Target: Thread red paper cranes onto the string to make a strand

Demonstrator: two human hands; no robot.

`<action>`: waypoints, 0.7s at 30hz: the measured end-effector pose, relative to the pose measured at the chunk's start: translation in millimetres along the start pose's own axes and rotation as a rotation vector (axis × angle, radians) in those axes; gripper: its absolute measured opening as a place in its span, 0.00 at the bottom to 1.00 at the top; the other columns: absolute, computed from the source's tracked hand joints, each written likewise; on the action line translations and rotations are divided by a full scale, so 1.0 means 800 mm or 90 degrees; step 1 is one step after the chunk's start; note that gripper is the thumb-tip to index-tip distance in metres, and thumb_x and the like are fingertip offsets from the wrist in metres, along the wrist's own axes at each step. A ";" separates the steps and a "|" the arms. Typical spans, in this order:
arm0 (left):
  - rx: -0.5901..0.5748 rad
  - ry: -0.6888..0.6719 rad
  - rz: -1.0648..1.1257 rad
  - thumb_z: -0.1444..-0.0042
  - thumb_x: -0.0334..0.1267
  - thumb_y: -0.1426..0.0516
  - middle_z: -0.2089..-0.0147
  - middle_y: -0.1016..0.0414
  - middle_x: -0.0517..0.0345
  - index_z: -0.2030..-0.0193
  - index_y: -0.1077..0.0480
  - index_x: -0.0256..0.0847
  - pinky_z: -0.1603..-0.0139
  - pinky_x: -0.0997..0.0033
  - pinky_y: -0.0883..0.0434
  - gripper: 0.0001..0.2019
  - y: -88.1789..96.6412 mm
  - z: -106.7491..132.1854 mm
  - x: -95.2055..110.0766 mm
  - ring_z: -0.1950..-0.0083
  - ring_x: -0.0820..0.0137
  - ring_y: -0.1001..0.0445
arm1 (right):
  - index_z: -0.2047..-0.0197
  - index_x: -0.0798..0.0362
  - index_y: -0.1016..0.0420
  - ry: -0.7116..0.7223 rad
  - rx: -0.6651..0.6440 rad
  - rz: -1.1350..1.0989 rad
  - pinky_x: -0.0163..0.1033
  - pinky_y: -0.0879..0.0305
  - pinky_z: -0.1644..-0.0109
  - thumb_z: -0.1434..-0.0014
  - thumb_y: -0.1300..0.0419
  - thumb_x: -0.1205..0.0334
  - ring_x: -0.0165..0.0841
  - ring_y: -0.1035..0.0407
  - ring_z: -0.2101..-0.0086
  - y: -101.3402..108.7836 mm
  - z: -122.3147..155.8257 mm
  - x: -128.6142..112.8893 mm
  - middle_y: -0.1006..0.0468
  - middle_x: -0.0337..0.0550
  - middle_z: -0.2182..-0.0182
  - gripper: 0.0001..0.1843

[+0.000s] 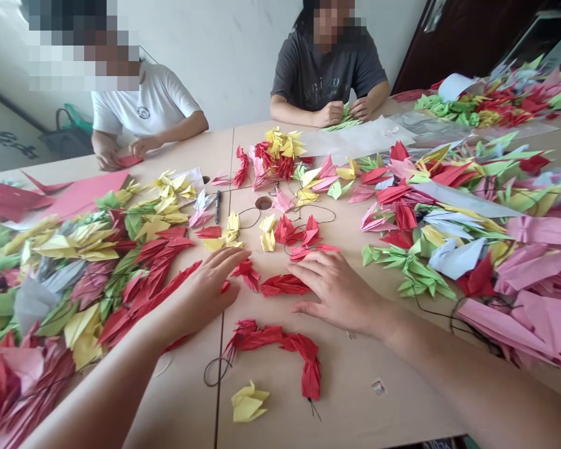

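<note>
Hands rest low over the tabletop (355, 399), palms down, each with a wide, empty grip: fingers spread, nothing held. The left hand (206, 290) comes in from the lower left, the right hand (336, 290) from the lower right. Between them lies a red folded piece (283, 285), its long axis running left to right. Its right end is just beside the right hand's fingers (303, 265), so that hand is the nearer one. A smaller red piece (249, 274) sits just beside the left hand's fingertips (236, 257); whether they touch it I cannot tell.

Closer to the person, a string of red cranes (271, 337) curves across and then down on a black cord (215, 371), with a yellow folded piece (249, 402) below it. Heaps of coloured paper cranes (449, 206) cover both sides, and a black marker (217, 207) lies further back.

Across the tabletop, a person in a white shirt (144, 106) handles red paper (128, 160), and a person in a grey shirt (327, 68) handles green paper (341, 118). The grey shirt's print, the white shirt's round emblem and a small sticker (378, 386) are too faint to read
</note>
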State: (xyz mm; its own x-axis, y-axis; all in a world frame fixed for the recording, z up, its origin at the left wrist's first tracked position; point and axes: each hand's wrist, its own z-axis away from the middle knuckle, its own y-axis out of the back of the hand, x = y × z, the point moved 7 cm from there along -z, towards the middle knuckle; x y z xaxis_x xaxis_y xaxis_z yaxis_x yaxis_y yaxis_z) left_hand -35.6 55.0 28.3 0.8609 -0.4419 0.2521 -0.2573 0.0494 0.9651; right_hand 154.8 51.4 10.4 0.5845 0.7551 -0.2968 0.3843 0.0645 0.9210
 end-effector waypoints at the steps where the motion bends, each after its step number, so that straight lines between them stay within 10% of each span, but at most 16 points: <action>1: -0.009 0.005 -0.014 0.43 0.29 0.49 0.35 0.32 0.43 0.37 0.36 0.39 0.36 0.47 0.33 0.25 -0.004 -0.002 -0.001 0.33 0.53 0.36 | 0.41 0.61 0.29 0.005 0.009 0.005 0.56 0.35 0.48 0.40 0.39 0.42 0.50 0.33 0.48 -0.001 0.000 -0.001 0.22 0.56 0.47 0.34; 21: 0.035 0.016 0.064 0.43 0.31 0.42 0.61 0.23 0.54 0.58 0.30 0.42 0.57 0.60 0.24 0.06 -0.023 -0.006 0.015 0.56 0.61 0.24 | 0.50 0.53 0.22 -0.046 -0.050 -0.103 0.51 0.31 0.48 0.42 0.33 0.62 0.47 0.28 0.50 -0.018 0.000 0.014 0.20 0.49 0.50 0.16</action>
State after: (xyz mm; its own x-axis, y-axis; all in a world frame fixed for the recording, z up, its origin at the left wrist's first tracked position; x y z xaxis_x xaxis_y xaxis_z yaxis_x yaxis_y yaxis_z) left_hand -18.5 53.1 14.1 0.8403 -0.4147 0.3491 -0.3654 0.0424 0.9299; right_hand 155.9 59.4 -5.9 0.5698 0.6824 -0.4579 0.4225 0.2346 0.8755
